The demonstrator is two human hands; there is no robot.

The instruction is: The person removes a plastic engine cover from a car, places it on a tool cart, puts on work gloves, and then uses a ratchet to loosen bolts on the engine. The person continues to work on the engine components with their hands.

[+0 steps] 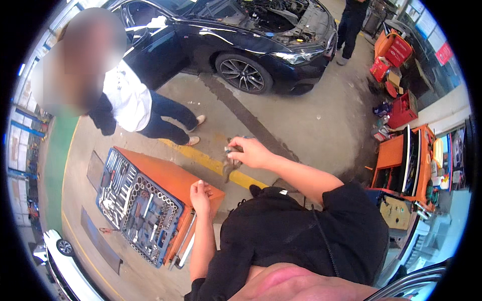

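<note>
My right hand (pixel 249 152) is closed at the thumb and fingers, out in front of my body. From it hangs a limp, grey-brown dirty rag (pixel 228 169), partly covered by the fingers. My left hand (pixel 201 196) is raised beside the orange tool cart (pixel 175 175), its fingers curled in. Whether anything is inside that hand is hidden. On the cart lies a blue tool tray (pixel 176 213) with sockets, wrenches and other hand tools set in rows.
A dark car (pixel 186 40) with its engine bay exposed stands ahead. At left, a person in a white top (pixel 128 98) stands beyond the cart; another person (pixel 349 30) is by the car's front. Orange shelving (pixel 394 155) and red boxes (pixel 401 110) line the right.
</note>
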